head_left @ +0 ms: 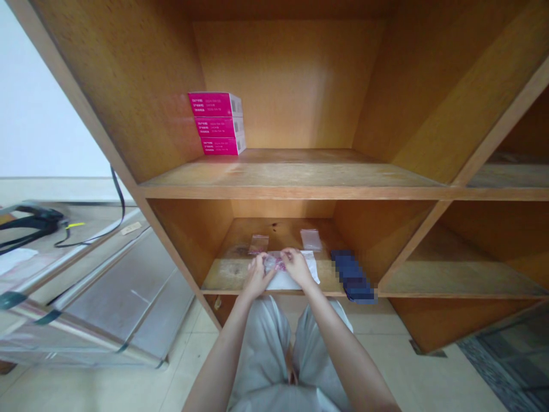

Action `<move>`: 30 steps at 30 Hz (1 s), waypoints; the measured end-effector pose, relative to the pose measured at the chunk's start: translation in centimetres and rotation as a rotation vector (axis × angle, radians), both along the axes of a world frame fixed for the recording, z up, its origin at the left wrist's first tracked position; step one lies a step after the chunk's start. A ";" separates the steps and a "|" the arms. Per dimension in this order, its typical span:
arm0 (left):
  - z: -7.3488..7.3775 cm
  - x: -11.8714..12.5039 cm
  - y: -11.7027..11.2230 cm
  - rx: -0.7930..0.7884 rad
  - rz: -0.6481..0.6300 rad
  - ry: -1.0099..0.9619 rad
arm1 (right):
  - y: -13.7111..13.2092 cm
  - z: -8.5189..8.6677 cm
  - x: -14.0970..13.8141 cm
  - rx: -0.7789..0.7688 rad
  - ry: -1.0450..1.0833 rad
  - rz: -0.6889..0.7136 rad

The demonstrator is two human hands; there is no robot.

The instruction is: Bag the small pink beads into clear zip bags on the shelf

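Observation:
On the lower shelf, my left hand (256,277) is closed on the left side of a small clear plastic bag (270,262). My right hand (297,266) reaches in from the other side, its fingertips pinched over small pink pieces (280,264); what exactly lies between them is hidden. Beneath both hands is a sheet of white paper (311,264), its right edge creased. Just behind my left hand lies a flat clear bag with a reddish tint (258,244). Several empty-looking clear bags (311,240) lie stacked behind my right hand.
A dark blue, partly blurred object (352,276) lies at the shelf's right, overhanging its front edge. Pink boxes (218,127) stand stacked on the upper shelf. Wooden dividers (412,246) bound the compartment. A metal-framed rack (107,286) with a black cable (118,191) is at left.

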State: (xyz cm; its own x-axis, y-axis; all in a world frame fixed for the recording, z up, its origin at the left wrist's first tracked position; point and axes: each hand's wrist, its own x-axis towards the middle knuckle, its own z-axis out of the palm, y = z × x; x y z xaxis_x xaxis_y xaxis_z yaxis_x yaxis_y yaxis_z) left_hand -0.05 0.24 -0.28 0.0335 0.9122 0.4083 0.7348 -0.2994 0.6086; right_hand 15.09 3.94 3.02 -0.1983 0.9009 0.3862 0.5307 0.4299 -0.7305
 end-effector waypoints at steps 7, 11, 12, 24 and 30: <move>0.2 0.1 -0.2 -0.005 0.014 -0.008 | 1.6 -2.1 3.8 -0.164 -0.417 -0.349; 0.3 0.2 -0.2 -0.009 0.012 -0.008 | 1.5 -2.8 4.4 -0.167 -0.484 -0.330; 0.3 0.2 -0.2 -0.007 0.010 -0.008 | 1.5 -2.8 4.5 -0.167 -0.491 -0.328; 0.3 0.0 -0.2 0.003 0.002 -0.006 | 1.5 -2.5 4.4 -0.208 -0.538 -0.312; 0.3 0.0 -0.2 -0.009 0.000 -0.002 | 1.2 -1.9 4.1 -0.194 -0.429 -0.310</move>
